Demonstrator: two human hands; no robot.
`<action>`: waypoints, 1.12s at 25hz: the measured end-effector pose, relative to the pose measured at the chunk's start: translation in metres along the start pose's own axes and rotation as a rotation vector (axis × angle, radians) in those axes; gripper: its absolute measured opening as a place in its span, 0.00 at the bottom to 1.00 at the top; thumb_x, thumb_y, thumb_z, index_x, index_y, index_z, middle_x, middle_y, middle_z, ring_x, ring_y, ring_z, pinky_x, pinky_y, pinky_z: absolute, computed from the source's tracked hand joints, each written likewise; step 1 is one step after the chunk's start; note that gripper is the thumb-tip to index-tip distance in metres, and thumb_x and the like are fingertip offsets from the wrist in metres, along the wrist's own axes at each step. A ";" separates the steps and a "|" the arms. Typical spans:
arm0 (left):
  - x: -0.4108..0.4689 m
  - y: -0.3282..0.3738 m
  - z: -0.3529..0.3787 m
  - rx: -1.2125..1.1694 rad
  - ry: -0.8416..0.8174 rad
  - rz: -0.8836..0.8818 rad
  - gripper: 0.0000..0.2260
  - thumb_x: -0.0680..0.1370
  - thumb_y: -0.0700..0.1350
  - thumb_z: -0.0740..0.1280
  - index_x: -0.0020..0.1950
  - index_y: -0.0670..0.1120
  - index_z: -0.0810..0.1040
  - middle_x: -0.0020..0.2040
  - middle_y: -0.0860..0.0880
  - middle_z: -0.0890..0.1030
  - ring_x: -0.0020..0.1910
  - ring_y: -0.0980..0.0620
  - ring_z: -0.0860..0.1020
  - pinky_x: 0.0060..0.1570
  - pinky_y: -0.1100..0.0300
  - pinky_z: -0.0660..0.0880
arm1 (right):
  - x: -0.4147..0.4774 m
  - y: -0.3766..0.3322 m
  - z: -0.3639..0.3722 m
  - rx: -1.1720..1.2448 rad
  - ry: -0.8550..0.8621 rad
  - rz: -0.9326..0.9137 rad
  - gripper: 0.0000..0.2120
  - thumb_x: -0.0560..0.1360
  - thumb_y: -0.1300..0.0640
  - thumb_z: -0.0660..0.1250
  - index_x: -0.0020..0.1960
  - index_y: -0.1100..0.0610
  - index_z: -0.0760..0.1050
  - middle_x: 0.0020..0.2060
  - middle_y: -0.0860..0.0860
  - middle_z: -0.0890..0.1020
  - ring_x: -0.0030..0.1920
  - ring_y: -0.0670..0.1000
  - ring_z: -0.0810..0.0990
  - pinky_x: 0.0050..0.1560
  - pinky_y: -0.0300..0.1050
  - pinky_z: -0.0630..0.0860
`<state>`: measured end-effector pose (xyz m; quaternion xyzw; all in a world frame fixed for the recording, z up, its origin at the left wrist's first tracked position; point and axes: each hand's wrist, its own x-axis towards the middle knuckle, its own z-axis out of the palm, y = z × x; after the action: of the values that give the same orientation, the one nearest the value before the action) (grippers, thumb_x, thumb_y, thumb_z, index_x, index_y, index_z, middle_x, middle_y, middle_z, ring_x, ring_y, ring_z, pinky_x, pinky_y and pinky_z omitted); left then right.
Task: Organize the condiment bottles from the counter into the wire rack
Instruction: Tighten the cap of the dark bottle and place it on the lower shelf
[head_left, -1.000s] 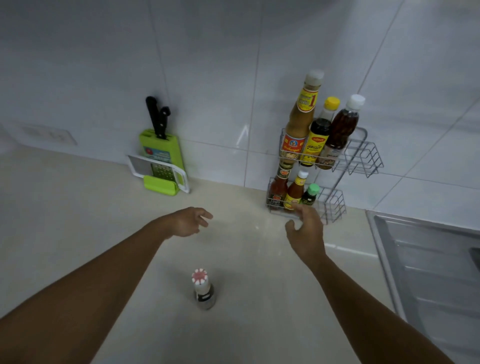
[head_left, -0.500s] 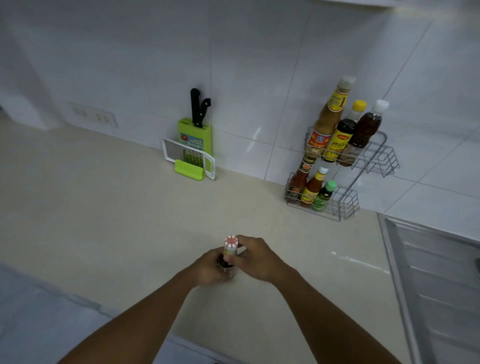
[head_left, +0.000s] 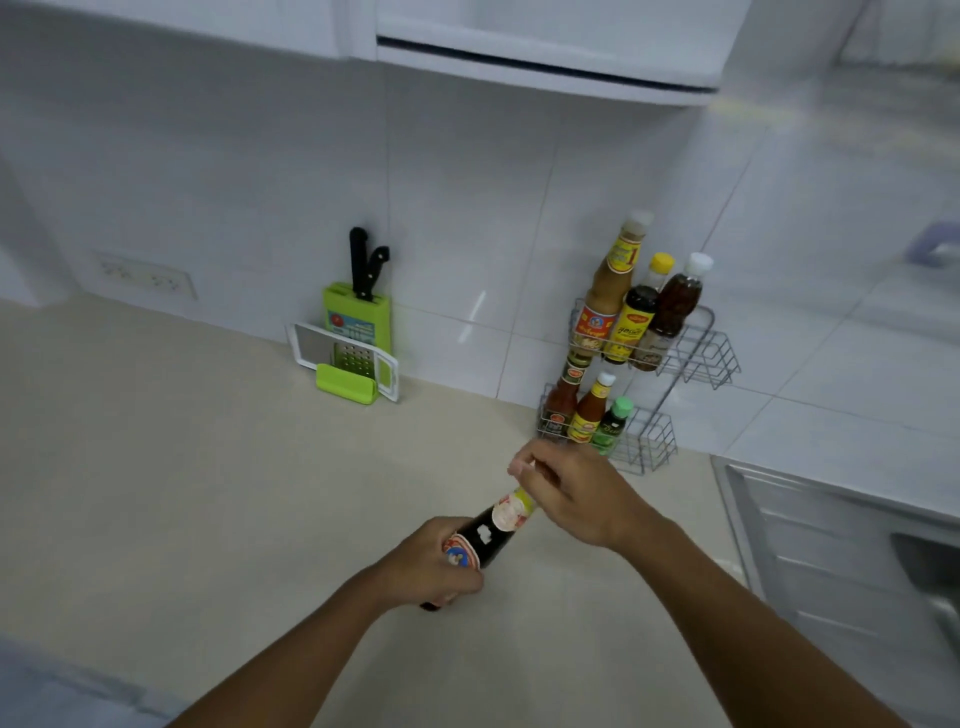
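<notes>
A dark sauce bottle (head_left: 491, 530) with a red-and-white label is lifted off the beige counter and tilted, its top pointing toward the wire rack. My left hand (head_left: 431, 564) grips its lower body. My right hand (head_left: 569, 493) is closed around its neck and cap, which it hides. The two-tier wire rack (head_left: 698, 358) stands against the tiled wall just beyond my right hand. Three tall bottles (head_left: 631, 306) fill the left part of its upper tier, and three small bottles (head_left: 584, 413) sit in the lower tier.
A green knife block (head_left: 358, 325) with black-handled knives and a slicer stands against the wall to the left. A steel sink drainboard (head_left: 831, 561) lies at the right. A wall socket (head_left: 148, 275) is at far left. White cabinets hang overhead.
Both hands closed on the bottle that stood on the counter and lifted it, tilting it toward the rack. The view has tilted up and shows the cabinets.
</notes>
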<state>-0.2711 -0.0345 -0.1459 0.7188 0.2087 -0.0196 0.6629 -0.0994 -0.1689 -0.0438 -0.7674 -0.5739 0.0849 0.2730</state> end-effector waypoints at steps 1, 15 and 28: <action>0.001 0.010 0.002 0.040 -0.030 0.005 0.10 0.64 0.41 0.72 0.43 0.46 0.77 0.30 0.51 0.77 0.25 0.50 0.74 0.27 0.58 0.72 | -0.002 0.001 -0.011 -0.153 -0.033 -0.046 0.13 0.81 0.46 0.56 0.55 0.48 0.77 0.39 0.47 0.84 0.37 0.48 0.80 0.37 0.48 0.75; 0.049 0.075 0.047 0.252 -0.062 -0.001 0.16 0.60 0.50 0.75 0.47 0.60 0.80 0.36 0.53 0.83 0.29 0.54 0.80 0.31 0.58 0.78 | -0.035 0.035 -0.064 0.105 0.133 0.400 0.16 0.79 0.44 0.53 0.48 0.49 0.78 0.40 0.46 0.81 0.41 0.47 0.79 0.41 0.49 0.74; 0.120 0.089 0.095 0.796 0.191 0.078 0.26 0.59 0.65 0.69 0.55 0.60 0.73 0.46 0.56 0.81 0.43 0.54 0.81 0.41 0.59 0.79 | -0.056 0.109 -0.041 1.152 0.209 0.861 0.18 0.77 0.41 0.70 0.51 0.57 0.74 0.32 0.54 0.75 0.25 0.51 0.70 0.26 0.44 0.71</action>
<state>-0.1088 -0.0958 -0.1101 0.9251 0.2180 -0.0067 0.3107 -0.0087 -0.2548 -0.0758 -0.6639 -0.0562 0.3998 0.6295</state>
